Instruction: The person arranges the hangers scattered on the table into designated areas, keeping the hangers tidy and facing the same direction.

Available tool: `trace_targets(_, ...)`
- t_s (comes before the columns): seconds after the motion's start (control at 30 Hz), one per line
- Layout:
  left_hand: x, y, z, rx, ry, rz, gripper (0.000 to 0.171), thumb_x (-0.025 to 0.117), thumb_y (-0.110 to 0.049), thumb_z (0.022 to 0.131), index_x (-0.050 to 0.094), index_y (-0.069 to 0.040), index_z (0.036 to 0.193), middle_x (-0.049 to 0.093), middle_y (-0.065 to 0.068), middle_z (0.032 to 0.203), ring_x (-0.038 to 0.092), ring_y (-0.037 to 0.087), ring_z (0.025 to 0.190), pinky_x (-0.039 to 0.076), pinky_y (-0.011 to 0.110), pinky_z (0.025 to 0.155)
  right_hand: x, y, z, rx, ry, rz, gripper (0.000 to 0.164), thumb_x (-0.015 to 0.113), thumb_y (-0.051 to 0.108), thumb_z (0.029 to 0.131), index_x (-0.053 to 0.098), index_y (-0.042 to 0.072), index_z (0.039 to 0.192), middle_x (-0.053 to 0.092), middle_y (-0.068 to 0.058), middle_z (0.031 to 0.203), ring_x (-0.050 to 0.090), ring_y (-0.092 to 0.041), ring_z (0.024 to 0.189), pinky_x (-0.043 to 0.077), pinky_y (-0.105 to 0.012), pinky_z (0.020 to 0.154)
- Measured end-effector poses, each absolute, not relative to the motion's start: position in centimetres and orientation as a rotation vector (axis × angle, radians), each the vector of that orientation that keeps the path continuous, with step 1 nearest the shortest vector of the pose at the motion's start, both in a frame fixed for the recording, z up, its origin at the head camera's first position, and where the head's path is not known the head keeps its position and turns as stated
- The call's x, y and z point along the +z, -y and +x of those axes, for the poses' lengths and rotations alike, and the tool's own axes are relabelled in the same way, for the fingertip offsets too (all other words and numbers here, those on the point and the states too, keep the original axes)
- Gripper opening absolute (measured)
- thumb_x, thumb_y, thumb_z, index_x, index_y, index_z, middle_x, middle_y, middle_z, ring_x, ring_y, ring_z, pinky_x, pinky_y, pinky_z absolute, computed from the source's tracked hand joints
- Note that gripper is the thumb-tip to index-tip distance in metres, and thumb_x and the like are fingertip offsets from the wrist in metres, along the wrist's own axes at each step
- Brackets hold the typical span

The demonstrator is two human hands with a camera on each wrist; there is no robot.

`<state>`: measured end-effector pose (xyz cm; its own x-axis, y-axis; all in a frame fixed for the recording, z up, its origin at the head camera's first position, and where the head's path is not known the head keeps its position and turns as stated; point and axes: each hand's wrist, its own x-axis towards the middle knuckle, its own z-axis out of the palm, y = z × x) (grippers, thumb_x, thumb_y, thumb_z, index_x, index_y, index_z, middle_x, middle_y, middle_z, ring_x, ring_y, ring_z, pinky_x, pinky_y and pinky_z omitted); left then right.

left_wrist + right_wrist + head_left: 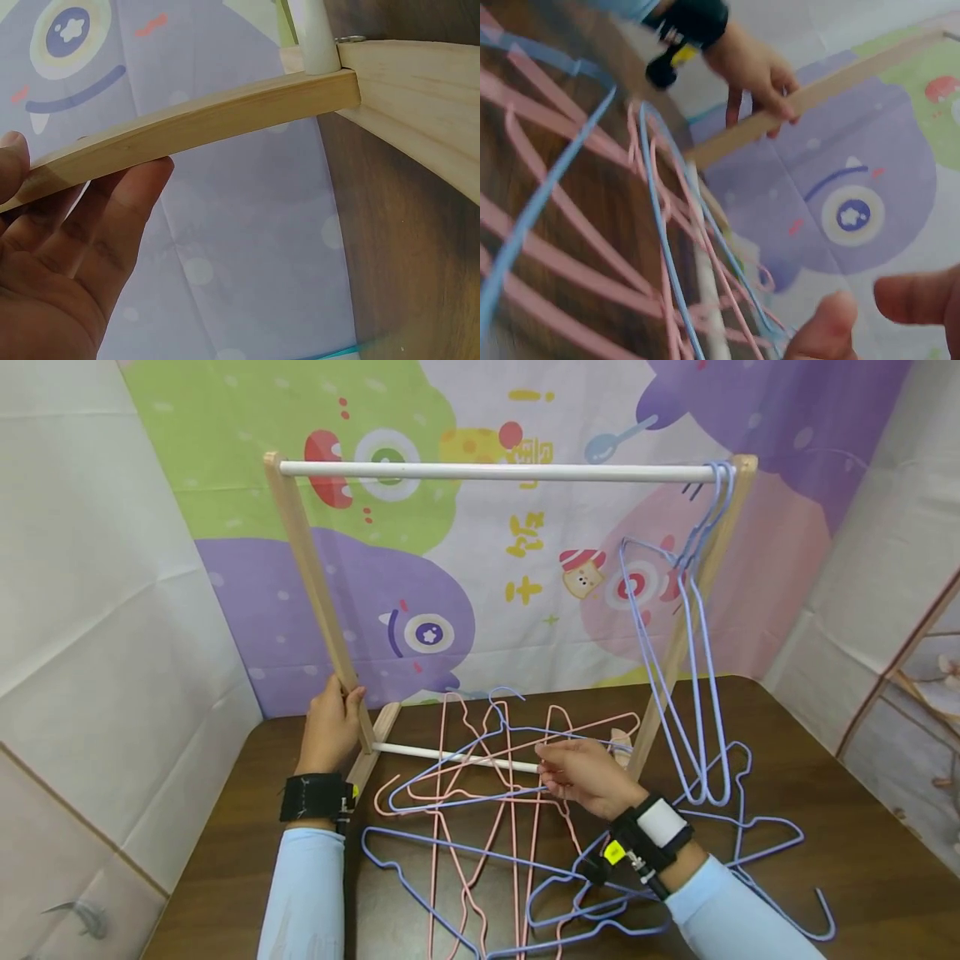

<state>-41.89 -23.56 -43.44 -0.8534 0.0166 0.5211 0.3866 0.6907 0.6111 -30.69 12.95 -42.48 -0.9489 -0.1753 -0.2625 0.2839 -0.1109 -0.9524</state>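
Note:
My left hand (330, 727) grips the left wooden post (318, 585) of a small clothes rack low down, thumb on one side and fingers on the other. In the left wrist view, the fingers (124, 217) lie along the post's lower face. My right hand (588, 772) is over the pile of hangers, fingers bent. A gap shows between its thumb and finger (911, 298) in the right wrist view, with nothing in it. Nearest to it are a blue hanger (457, 808) and pink hangers (513, 852), tangled on the table.
Blue hangers (696, 693) hang at the right end of the rack's white top bar (495, 472). More blue hangers (772, 821) lie at the right of the brown table (225, 860). A cartoon-printed cloth (495, 635) stands behind the rack.

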Motion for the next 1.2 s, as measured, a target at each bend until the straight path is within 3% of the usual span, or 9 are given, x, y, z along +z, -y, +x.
trace_targets(0.13, -43.4, 23.6, -42.0, -1.012, 2.418, -0.318, 0.031, 0.056, -0.018, 0.107, 0.055, 0.006, 0.127, 0.069, 0.031, 0.109, 0.070, 0.046, 0.093, 0.056, 0.058, 0.074, -42.6, -11.5, -31.6, -2.255, -1.597, 0.276, 0.018, 0.054, 0.012, 0.108, 0.063, 0.002, 0.094, 0.063, -0.004, 0.079, 0.059, -0.009, 0.067, 0.051, -0.018, 0.064)
trace_targets(0.53, -43.7, 24.0, -41.5, -1.009, 2.437, -0.283, 0.029, 0.056, -0.018, 0.107, 0.055, 0.006, 0.123, 0.069, 0.030, 0.104, 0.070, 0.045, 0.088, 0.056, 0.057, 0.069, -44.4, -7.1, -35.0, -2.321, -1.271, 0.534, 0.019, 0.048, 0.016, 0.109, 0.050, -0.003, 0.107, 0.052, -0.011, 0.098, 0.055, -0.012, 0.076, 0.050, -0.017, 0.068)
trace_targets(0.7, -43.8, 24.1, -41.5, -1.015, 2.437, -0.305, 0.031, 0.053, -0.017, 0.108, 0.054, 0.008, 0.127, 0.068, 0.032, 0.109, 0.070, 0.046, 0.092, 0.057, 0.058, 0.072, -44.5, -5.9, -35.8, -2.351, -1.204, 0.591, 0.036, 0.044, 0.016, 0.110, 0.037, -0.006, 0.138, 0.047, -0.013, 0.111, 0.054, -0.012, 0.084, 0.049, -0.017, 0.069)
trace_targets(0.83, -43.6, 24.0, -41.7, -1.012, 2.433, -0.307, 0.031, 0.054, -0.018, 0.108, 0.054, 0.007, 0.127, 0.068, 0.031, 0.107, 0.070, 0.046, 0.090, 0.056, 0.058, 0.070, -44.6, -5.3, -36.3, -2.408, -1.075, 0.610, 0.050, 0.044, 0.017, 0.111, 0.024, 0.000, 0.153, 0.044, -0.014, 0.122, 0.052, -0.013, 0.087, 0.048, -0.017, 0.071)
trace_targets(0.9, -43.5, 23.9, -41.8, -1.005, 2.431, -0.305, 0.030, 0.055, -0.018, 0.108, 0.055, 0.006, 0.125, 0.068, 0.031, 0.105, 0.070, 0.045, 0.089, 0.056, 0.058, 0.070, -44.7, -5.0, -36.5, -2.430, -1.020, 0.620, 0.050, 0.045, 0.017, 0.110, 0.023, 0.001, 0.152, 0.045, -0.012, 0.122, 0.052, -0.012, 0.086, 0.048, -0.017, 0.071)
trace_targets(1.2, -43.4, 23.7, -41.9, -1.006, 2.427, -0.312, 0.030, 0.055, -0.020, 0.108, 0.055, 0.006, 0.121, 0.069, 0.029, 0.101, 0.070, 0.043, 0.087, 0.056, 0.056, 0.068, -44.7, -4.2, -37.3, -2.472, -1.000, 0.650, 0.018, 0.044, 0.012, 0.109, 0.039, 0.003, 0.124, 0.046, -0.013, 0.116, 0.051, -0.014, 0.088, 0.048, -0.018, 0.069)
